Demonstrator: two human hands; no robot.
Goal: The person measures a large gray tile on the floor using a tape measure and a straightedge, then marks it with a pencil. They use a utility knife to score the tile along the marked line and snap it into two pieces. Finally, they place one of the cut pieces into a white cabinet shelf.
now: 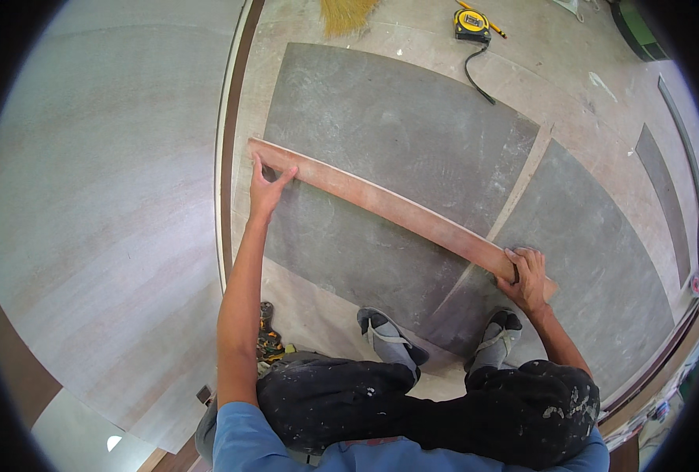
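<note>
A long, narrow reddish-brown strip (381,203) spans the view slantwise, its left end farther from me than its right. I cannot tell whether it is wood or cut tile. My left hand (266,190) grips its lower edge near the left end, fingers and thumb spread along it. Around the right end my right hand (529,282) is closed, with the strip's tip poking out past it. Beneath the strip lies a large grey sheet (397,118), with a second grey sheet (601,228) to its right across a thin gap.
A yellow tape measure (472,25) with a dark strap and a pencil (499,30) lies at the far side. Straw bristles (345,14) show at the top. Left stands a wide pale panel (113,197) with a brown edge. Tools (268,338) sit beside my left knee; dark strips (664,197) lie far right.
</note>
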